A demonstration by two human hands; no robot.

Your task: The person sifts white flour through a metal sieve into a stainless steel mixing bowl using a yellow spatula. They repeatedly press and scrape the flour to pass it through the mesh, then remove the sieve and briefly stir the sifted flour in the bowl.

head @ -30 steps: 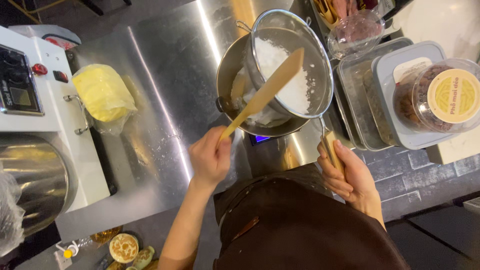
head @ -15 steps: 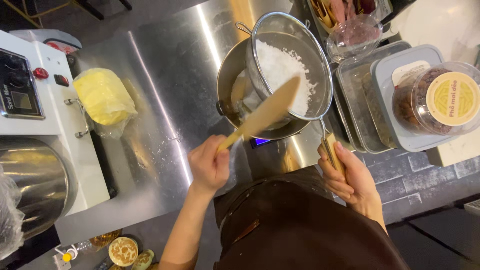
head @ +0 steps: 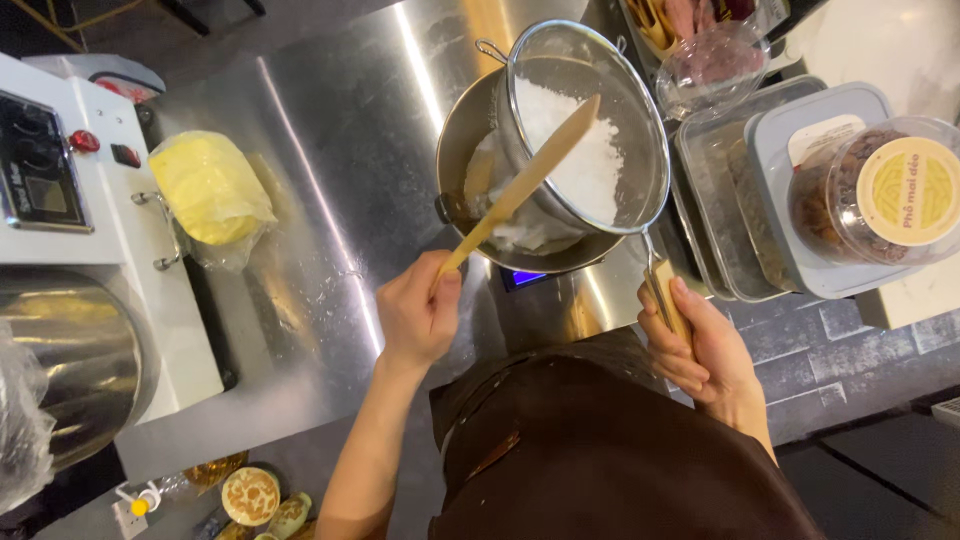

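A wooden spatula (head: 525,180) is gripped by its handle in the closed left hand (head: 418,315), its blade laid across the white powder (head: 580,160) inside the metal sieve (head: 590,130). The sieve is held over a steel pot (head: 470,150) on the steel counter (head: 330,150), its handle clasped in the closed right hand (head: 700,345). Compared with half a second ago, the spatula blade is set slightly higher across the powder; both hands are kept in nearly the same places. A wrapped yellow block (head: 210,190) is left near the white mixer (head: 60,200).
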